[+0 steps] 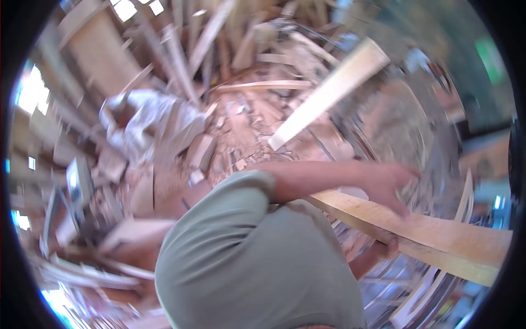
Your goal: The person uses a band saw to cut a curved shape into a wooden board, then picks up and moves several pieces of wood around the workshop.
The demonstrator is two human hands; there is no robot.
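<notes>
A long, thick wooden plank runs from beside my body out to the right edge of the view. My right hand grips its lower edge from beneath, fingers curled up against the side, the palm hidden. My left arm reaches across in front of my chest. At its end my left hand is held over the top face of the plank, blurred by motion, with fingers apart and the lower ones close to the wood.
A pale squared board stands out over a floor strewn with wood chips and offcuts. A whitish sack sits to the left. Boards lean at the back, and thin strips lie at lower right.
</notes>
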